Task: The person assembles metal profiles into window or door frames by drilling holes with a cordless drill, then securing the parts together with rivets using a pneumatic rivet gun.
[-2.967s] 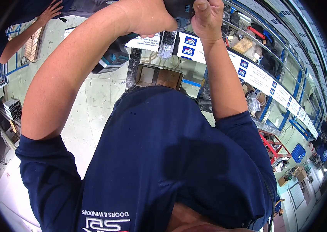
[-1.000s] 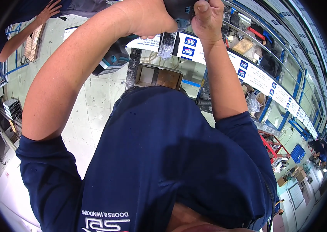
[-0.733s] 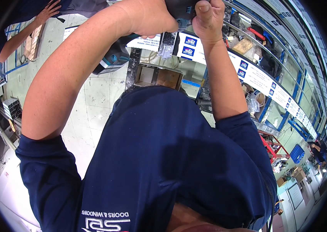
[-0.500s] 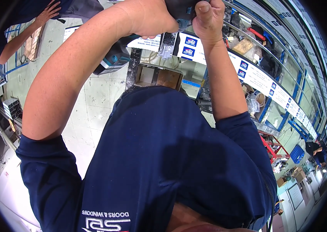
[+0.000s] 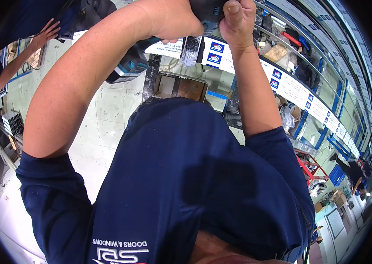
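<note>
At the top edge my left hand (image 5: 172, 20) wraps round the handle of a black and teal cordless drill (image 5: 210, 15). Its battery end (image 5: 129, 68) sticks out below my left forearm, while the front of the tool is out of view. Right beside the drill's body is my right hand (image 5: 237, 22), closed, thumb folded on the near side. Its other fingers are mostly cut off by the edge, so what they hold cannot be made out. Below the drill a short metal profile (image 5: 190, 53) lies on the bench (image 5: 219, 59), whose edge carries white printed sheets.
Under the bench stand open wooden compartments (image 5: 190, 90). To the right, a long rack tray (image 5: 278, 53) holds tools and scraps, above a red metal frame (image 5: 311, 167). A co-worker's hand (image 5: 47, 33) is at upper left. Another person (image 5: 357, 176) is far right.
My hands and the drill have hardly moved. The co-worker's hand at upper left has shifted downward. The distant person at far right has changed posture.
</note>
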The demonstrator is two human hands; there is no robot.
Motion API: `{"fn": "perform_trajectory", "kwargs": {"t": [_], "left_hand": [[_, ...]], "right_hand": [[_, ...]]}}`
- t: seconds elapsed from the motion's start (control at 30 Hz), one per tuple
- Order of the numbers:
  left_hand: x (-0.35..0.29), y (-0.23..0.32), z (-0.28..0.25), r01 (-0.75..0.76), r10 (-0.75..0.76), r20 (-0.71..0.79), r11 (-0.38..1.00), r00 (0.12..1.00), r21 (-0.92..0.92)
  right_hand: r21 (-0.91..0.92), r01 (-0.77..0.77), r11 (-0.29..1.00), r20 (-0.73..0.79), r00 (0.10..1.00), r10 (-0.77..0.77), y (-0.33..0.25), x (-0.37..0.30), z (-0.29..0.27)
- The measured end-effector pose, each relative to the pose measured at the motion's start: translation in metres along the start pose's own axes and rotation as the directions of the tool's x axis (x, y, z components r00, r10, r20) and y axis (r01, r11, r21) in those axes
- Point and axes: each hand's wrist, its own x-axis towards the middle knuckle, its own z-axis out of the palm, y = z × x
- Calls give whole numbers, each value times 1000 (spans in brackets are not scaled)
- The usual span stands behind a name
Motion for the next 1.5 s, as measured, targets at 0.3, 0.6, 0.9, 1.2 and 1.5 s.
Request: {"fn": "perform_trajectory", "kwargs": {"t": [0.3,0.6,0.9,1.2,1.5], "left_hand": [[6,-10,13,-45,45,-41,999,998,13],[23,-24,33,23,-27,-19,982,999,-187],[-3,4,-5,25,-25,-7,999,1000,22],[-20,8,-24,50,-48,32,996,998,-67],[-43,2,-37,176,-170,47,953,984,-245]], "right_hand": [[47,-24,999,4,1000,24,5,-7,0],[243,348,906,46,928,-369,48,0,-7],[304,353,885,9,928,-373,18,13,7],[257,176,950,48,980,-194,-31,26,32],[-2,28,1000,208,978,-27,-66,35,28]]}}
